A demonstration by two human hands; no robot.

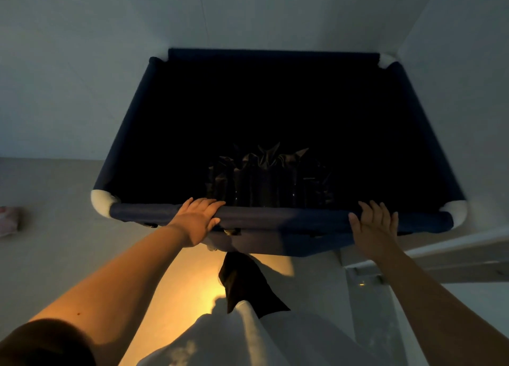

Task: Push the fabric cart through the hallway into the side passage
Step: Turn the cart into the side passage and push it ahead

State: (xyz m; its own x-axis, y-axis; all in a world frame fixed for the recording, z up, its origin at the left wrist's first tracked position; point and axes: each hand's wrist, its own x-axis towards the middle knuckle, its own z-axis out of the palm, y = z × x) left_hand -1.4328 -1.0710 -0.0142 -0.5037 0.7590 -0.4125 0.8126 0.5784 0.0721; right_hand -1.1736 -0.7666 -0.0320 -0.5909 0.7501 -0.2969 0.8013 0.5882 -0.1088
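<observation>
Something pale and pinkish (9, 221) is lying on the floor (55, 189) at far left, too blurred to identify. The left hand (197, 222) is resting on the near rail (283, 219) of the cart (129, 123), fingers (205, 203) curling over the top and thumb beneath, grasping the padded rail — a hold that looks meant for both pushing and steering. The cart, dark blue fabric with white corner caps (100, 201), is filling the middle of the view, its far right corner sitting close against the wall (454, 48) corner, so it appears to be turning or squeezing through a tight spot. Dark crumpled cloth (264, 172) is lying low inside; the rest of the interior is too dark to read. Below, a dark shoe (245, 280) is stepping toward the cart base, over warm yellow light on the floor. The right hand (373, 226) is pressing flat against the same rail, fingers (369, 208) spread and extended rather than wrapped, released from any grip — likely pushing with the palm. To the right, a pale door frame or ledge (440, 255) is crowding the cart; scraping there seems the main risk.
</observation>
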